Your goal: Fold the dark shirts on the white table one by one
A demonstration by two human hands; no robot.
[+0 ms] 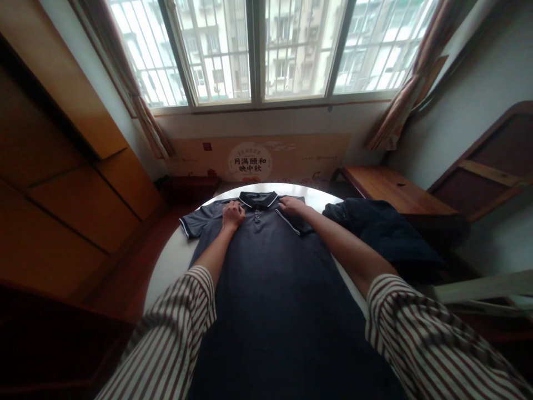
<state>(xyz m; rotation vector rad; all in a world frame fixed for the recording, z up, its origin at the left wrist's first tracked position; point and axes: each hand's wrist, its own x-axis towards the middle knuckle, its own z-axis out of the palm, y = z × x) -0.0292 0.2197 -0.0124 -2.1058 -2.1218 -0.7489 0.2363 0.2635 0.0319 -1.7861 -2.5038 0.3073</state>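
Note:
A dark grey polo shirt point(270, 266) with white trim lies front up on a round white table point(166, 266), collar at the far end. My left hand point(232, 214) rests on the shirt's left shoulder beside the collar, fingers curled down onto the cloth. On the shirt's right shoulder lies my right hand point(291, 206), fingers bent and pressing where the right sleeve is folded in over the body. The shirt's left sleeve point(195, 222) is spread out flat. Both my forearms come out of striped sleeves.
A pile of dark clothing point(383, 233) lies at the table's right edge. A wooden bench point(395, 191) stands at the right, wooden cabinets point(62, 194) along the left wall, a printed cardboard panel point(258, 158) under the window, and a wooden frame point(495, 161) against the right wall.

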